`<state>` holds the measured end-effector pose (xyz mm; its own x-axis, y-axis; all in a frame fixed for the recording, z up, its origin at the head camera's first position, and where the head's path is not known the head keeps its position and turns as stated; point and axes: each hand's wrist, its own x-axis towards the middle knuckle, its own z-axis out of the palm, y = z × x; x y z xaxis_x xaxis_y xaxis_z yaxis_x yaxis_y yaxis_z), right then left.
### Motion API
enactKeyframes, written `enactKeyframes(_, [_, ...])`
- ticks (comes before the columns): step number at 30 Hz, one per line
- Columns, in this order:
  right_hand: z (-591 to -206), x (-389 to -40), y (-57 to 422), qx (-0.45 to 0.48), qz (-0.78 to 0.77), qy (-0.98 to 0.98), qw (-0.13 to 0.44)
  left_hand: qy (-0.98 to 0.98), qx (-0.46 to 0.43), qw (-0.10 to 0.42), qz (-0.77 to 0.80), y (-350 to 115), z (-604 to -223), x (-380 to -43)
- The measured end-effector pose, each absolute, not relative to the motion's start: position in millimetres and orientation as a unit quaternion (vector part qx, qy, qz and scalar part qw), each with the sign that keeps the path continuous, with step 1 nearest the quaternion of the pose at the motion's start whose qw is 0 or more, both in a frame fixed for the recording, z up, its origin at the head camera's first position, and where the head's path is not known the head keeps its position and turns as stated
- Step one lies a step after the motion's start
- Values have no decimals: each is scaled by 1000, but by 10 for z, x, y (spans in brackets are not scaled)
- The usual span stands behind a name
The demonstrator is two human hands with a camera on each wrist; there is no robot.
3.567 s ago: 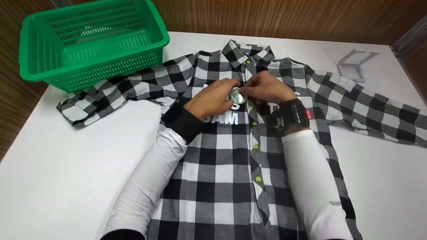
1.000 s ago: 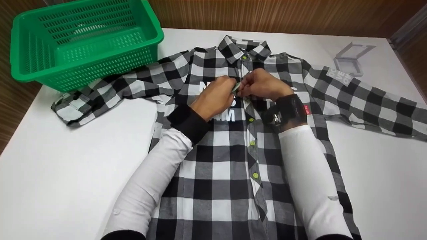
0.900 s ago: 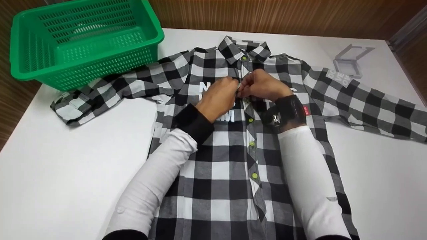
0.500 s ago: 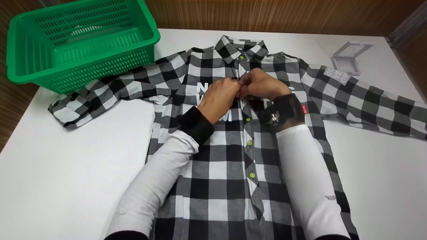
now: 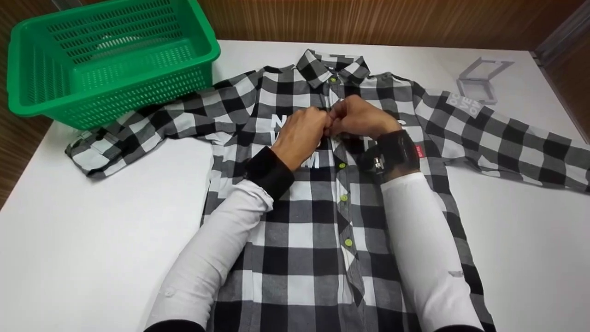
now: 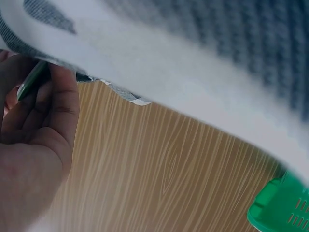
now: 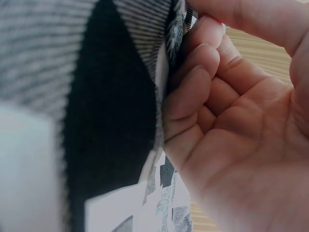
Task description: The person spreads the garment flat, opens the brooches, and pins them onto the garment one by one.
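Observation:
A black, grey and white checked shirt point(image 5: 302, 235) lies face up, its collar toward the back. Over its upper chest both hands meet at the button placket. My left hand point(image 5: 302, 136) holds a round badge point(image 6: 30, 82), whose thin green edge shows between the fingers in the left wrist view; from the head view the fingers cover it. Fingertip to fingertip with it, my right hand point(image 5: 362, 117) pinches the shirt's front edge. Curled right fingers point(image 7: 195, 77) lie against the fabric in the right wrist view. Below the hands runs a row of yellow-green buttons point(image 5: 348, 242).
A green plastic basket point(image 5: 138, 99) stands at the back left, over part of one sleeve. At the back right, a small clear case point(image 5: 477, 92) sits with its lid up beside the other sleeve. All rest on a white table point(image 5: 115, 230).
The badge has turned from facing up to edge-on, then out of sight behind the fingers. My left hand has moved slightly right, against the right fingertips. The right hand barely moved.

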<state>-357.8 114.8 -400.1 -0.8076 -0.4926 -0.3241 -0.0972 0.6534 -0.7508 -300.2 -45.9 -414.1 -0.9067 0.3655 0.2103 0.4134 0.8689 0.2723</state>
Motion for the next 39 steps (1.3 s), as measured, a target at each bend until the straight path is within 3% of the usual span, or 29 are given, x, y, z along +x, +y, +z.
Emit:
enactKeyframes(9, [-4012, -3570, 1148, -178, -384, 871, 250, -963, -198, 98, -154, -450, -4162, -2997])
enactKeyframes(39, [-3992, -3568, 1141, -198, -358, 881, 237, -965, -197, 74, -155, -457, -4155, -2994])
